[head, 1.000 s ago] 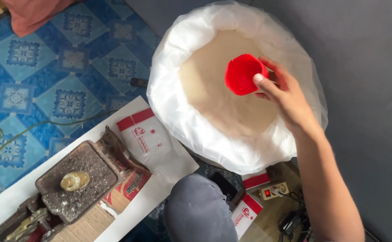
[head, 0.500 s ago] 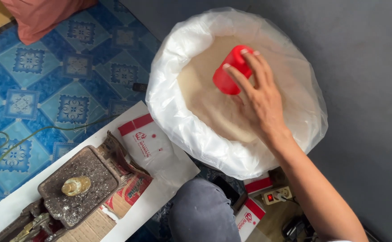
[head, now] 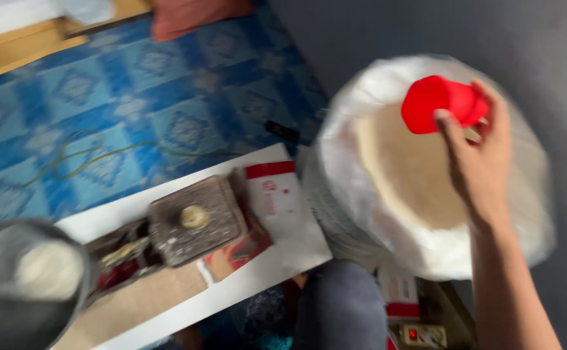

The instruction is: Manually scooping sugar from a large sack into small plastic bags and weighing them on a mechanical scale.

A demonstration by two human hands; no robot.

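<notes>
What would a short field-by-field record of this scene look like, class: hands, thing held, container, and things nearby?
right hand: grips a red cup above the sack
left hand: not in view
container: white plastic sack, open, holding pale powder
nearby: dark weighing scale on a white board; grey bowl, blurred
floor: blue patterned mat

Glossy red plastic cup (head: 440, 102) at far right, thin translucent white plastic sack (head: 530, 214) around matt beige powder (head: 413, 175), rough speckled dark block (head: 196, 220), patterned blue floor covering (head: 134, 123) at left, matt white board (head: 257, 282)
</notes>
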